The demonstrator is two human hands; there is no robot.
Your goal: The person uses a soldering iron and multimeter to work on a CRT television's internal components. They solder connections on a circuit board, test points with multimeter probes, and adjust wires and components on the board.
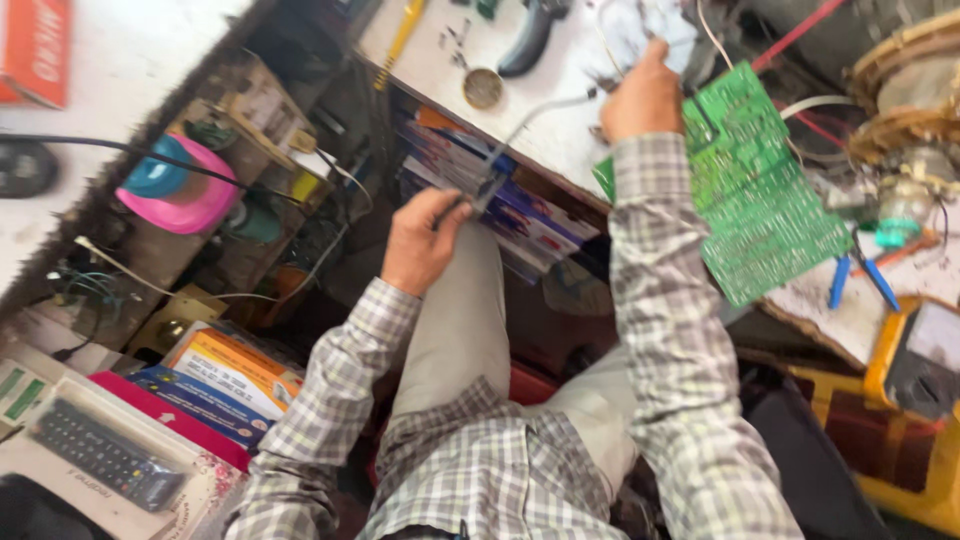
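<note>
— What's the left hand point(425, 240) doing?
— It's closed round a soldering iron point(497, 168), tip aimed far, kept off the lap.
— And the right hand point(643, 98)?
— It grips the green board point(760, 190) by its far-left corner, tilting it on the bench point(560, 90), likely to expose the solder side.

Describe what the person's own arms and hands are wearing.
Both arms are covered by long sleeves of a grey, white and pale-blue checked woven shirt, with buttoned-looking cuffs ending at the wrists. The left hand and right hand are bare: no gloves, and no rings or watch visible.
</note>
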